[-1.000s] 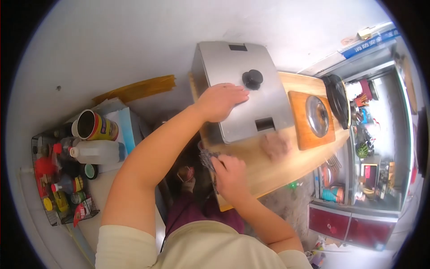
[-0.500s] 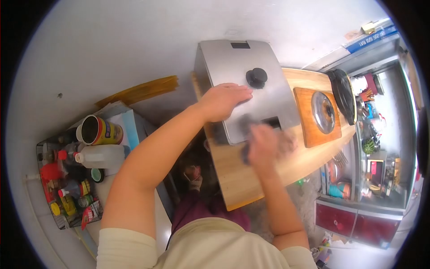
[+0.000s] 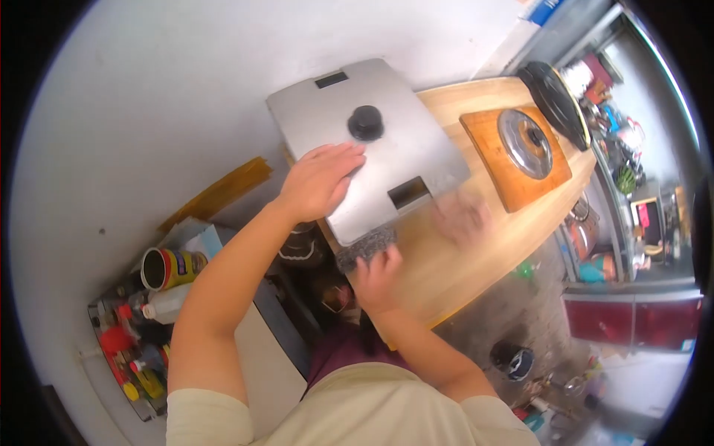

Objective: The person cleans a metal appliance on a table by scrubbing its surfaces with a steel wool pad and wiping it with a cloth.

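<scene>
A brushed-metal box point(image 3: 401, 141) with a black knob point(image 3: 365, 123) and two rectangular cut-outs stands tilted in view on the wooden tabletop point(image 3: 439, 275). My left hand point(image 3: 320, 182) lies flat on its upper face, fingers stretched toward the knob. At the box's near lower edge, my right hand point(image 3: 379, 276) is closed on a dark grey speckled cloth point(image 3: 374, 244), pressing it along that edge. Motion smears the right hand, and a faint blurred smear shows on the wood to its right.
Right of the box, a glass lid point(image 3: 525, 143) rests on a wooden board point(image 3: 476, 141), with a black round pan-like thing point(image 3: 554, 104) behind. Bottles and a tin point(image 3: 175, 267) crowd a rack at left. Shelves with kitchenware point(image 3: 632, 178) line the right side.
My right hand has moved left with the cloth, from beside the lower cut-out to the box's near edge. My left hand stays on the box. The view has turned and shifted.
</scene>
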Demonstrator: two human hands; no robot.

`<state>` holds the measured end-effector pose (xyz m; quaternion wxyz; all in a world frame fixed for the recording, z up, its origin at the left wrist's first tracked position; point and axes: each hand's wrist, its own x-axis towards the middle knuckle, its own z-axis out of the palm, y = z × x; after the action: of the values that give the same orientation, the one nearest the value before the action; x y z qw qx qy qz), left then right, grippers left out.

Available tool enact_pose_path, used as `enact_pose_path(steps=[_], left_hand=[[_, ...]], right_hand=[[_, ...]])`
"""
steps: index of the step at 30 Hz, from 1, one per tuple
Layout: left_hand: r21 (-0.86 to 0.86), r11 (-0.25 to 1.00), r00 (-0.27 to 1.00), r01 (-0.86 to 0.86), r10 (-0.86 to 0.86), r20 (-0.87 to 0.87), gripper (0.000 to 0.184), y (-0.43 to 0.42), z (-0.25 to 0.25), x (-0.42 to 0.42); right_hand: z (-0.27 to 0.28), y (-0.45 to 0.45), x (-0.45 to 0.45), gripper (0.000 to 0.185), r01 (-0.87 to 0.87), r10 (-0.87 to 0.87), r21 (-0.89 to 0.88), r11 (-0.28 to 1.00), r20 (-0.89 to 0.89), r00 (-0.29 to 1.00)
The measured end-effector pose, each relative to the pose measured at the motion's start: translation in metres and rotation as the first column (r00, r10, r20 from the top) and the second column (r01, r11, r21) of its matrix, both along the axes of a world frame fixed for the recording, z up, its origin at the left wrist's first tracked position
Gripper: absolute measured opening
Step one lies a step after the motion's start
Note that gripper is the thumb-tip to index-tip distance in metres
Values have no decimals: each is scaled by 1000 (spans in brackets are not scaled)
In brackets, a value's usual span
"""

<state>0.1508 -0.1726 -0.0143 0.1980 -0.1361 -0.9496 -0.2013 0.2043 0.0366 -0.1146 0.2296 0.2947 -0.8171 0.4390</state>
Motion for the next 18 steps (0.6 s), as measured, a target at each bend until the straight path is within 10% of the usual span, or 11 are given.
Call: enact_pose_path(steps=[5,8,11,16,18], left_hand=[[-72,997,995,5,2,97,44,3,9,0],[-82,997,997,-10,16,74,41,7,12,-1],[-99,995,997,-7,15,81,42,8,11,-2],[-138,990,996,-17,29,88,42,12,19,-6],[-145,989,994,-21,36,100,43,14,19,-5]], right_hand=[[-36,-28,-22,25,55,-68,-265,963,-37,997],[-63,-24,-58,26,393,-340,-256,883,227,913],[-66,-5,-112,34,552,-243,-412,725,597,765],[-16,-25,-10,39,137,-10,-348,927,345,938],[-11,-15,-49,39,308,-122,-306,901,503,856]])
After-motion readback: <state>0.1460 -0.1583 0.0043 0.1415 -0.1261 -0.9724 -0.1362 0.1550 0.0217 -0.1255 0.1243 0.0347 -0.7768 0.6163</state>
